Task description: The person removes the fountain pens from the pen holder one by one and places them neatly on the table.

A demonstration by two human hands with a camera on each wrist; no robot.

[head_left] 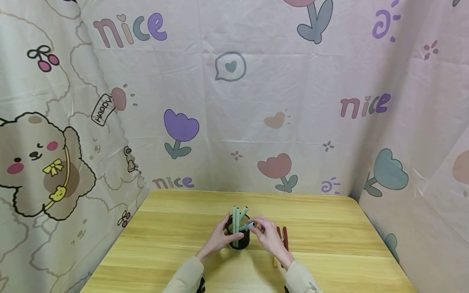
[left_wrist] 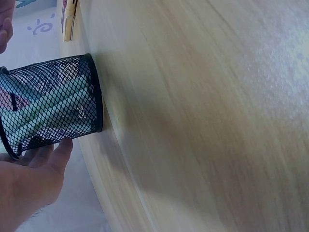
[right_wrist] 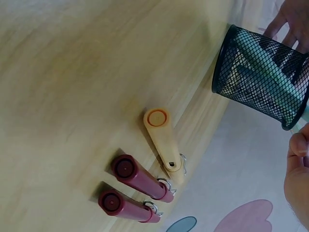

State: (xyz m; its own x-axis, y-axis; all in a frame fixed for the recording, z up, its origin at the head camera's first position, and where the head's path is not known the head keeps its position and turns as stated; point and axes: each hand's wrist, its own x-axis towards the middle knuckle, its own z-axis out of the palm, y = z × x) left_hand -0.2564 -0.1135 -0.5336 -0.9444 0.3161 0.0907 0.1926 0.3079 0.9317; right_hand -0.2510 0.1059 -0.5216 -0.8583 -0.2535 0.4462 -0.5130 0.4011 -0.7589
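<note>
A black mesh pen holder [head_left: 239, 243] stands upright on the table with several pale green pens [head_left: 234, 215] inside it. My left hand [head_left: 218, 236] grips the holder from the left, thumb across its front and fingers along its side. In the left wrist view those fingers lie against the mesh [left_wrist: 53, 104]. At the holder's right rim, my right hand [head_left: 269, 235] pinches a blue-green pen [head_left: 247, 226] by its outer end. This pen leans low over the rim, and its other end is hidden behind the upright pens.
Right of the holder, partly behind my right forearm, lie two dark red pens [right_wrist: 140, 179] and a yellow pen [right_wrist: 163, 142] with metal clips. The wooden table [head_left: 176, 211] meets a printed cloth [head_left: 220, 162] at the back and sides.
</note>
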